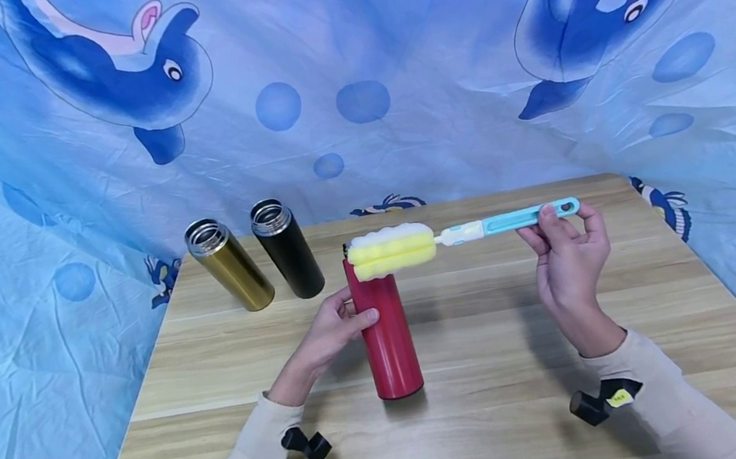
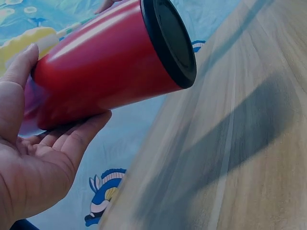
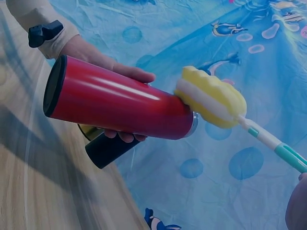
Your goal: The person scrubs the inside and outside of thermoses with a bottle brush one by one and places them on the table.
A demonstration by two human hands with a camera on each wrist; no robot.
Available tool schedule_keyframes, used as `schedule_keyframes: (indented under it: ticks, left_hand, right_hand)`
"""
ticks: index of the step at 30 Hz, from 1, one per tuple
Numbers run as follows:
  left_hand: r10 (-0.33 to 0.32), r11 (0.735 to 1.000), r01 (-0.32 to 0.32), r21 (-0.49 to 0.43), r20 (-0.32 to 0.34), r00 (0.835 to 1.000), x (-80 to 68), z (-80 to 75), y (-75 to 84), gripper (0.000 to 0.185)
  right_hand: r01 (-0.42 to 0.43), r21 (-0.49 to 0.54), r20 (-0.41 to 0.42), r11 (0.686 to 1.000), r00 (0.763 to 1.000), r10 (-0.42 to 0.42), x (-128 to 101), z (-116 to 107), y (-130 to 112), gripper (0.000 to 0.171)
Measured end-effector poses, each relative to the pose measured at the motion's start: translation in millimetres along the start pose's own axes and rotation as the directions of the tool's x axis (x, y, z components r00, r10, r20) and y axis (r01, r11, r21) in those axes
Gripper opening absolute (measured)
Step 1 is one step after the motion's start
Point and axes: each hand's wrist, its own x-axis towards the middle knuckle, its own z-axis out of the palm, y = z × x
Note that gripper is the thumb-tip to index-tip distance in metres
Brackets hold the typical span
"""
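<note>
The red flask [image 1: 387, 335] is gripped by the left hand [image 1: 328, 333]; the sponge brush [image 1: 392, 249], pinched by the right hand [image 1: 567, 254], is held at its mouth; next, the sponge must be aligned for insertion.

- Red bottle [image 1: 387, 335]: glossy, black base, standing on the worktop, lidless mouth up.
- Bottle brush [image 1: 452, 235]: yellow-and-white sponge head at the bottle's mouth, blue handle held level.
</note>
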Motion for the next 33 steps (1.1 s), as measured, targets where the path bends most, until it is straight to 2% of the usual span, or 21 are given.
schedule_keyframes:
  ticks: [9,14,20,26,33]
  left_hand:
    - [0.044,0.994,-0.035,-0.102,0.088,0.995,-3.5,-0.7,1.8,0.060]
    - [0.071,0.990,-0.056,-0.127,0.120,0.990,-4.8,-3.0,-0.1,0.061]
    - [0.073,0.994,-0.063,-0.092,0.110,0.991,-7.6,-6.5,-1.7,0.062]
    - [0.091,0.993,-0.082,-0.079,0.116,0.989,-8.6,-9.6,-5.6,0.060]
    - [0.085,0.993,-0.077,-0.094,0.081,0.993,-10.0,-9.9,-4.3,0.061]
  right_hand:
    - [0.000,-0.013,-0.005,1.000,1.000,0.000,-0.7,-1.7,2.4,0.032]
    - [-0.003,-0.011,-0.021,1.000,1.000,0.003,-0.5,-2.0,3.1,0.032]
    - [0.013,-0.011,-0.037,1.000,0.999,-0.013,1.6,-0.2,1.1,0.035]
    - [0.037,-0.004,-0.019,0.999,0.999,-0.037,3.9,5.5,-1.4,0.034]
    - [0.004,-0.026,-0.023,1.000,1.000,-0.005,0.1,4.1,-3.8,0.032]
